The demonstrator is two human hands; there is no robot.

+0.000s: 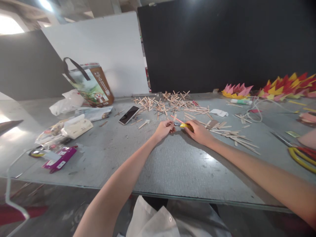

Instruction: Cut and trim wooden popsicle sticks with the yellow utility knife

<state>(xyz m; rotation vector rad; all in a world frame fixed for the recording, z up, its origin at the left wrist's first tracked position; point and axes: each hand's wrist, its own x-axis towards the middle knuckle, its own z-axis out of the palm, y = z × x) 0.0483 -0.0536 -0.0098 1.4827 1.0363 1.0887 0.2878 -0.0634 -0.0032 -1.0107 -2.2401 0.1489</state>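
Over the middle of the grey table, my left hand (pixel 165 129) is closed, its fingertips pinching a short flat wooden stick (pixel 175 117) that points upward. Close beside it, my right hand (pixel 199 131) wraps round a yellow-handled tool (pixel 184 125). The tool's greyish metal end reaches to the left fingertips; its exact kind is too small to make out, and most of the handle is hidden in the palm. Just behind both hands lies a heap of crossed wooden sticks (pixel 170 104). Loose flat sticks (pixel 237 137) spread to the right of my right hand.
A phone (pixel 129 115) lies left of the sticks. Further left are a printed bag (pixel 92 85), plastic packaging (pixel 76 127) and a purple packet (pixel 60 159). At right are yellow-handled scissors (pixel 293 151), a glue tube (pixel 238 101), a white cable (pixel 249 113) and folded-paper pieces (pixel 286 88).
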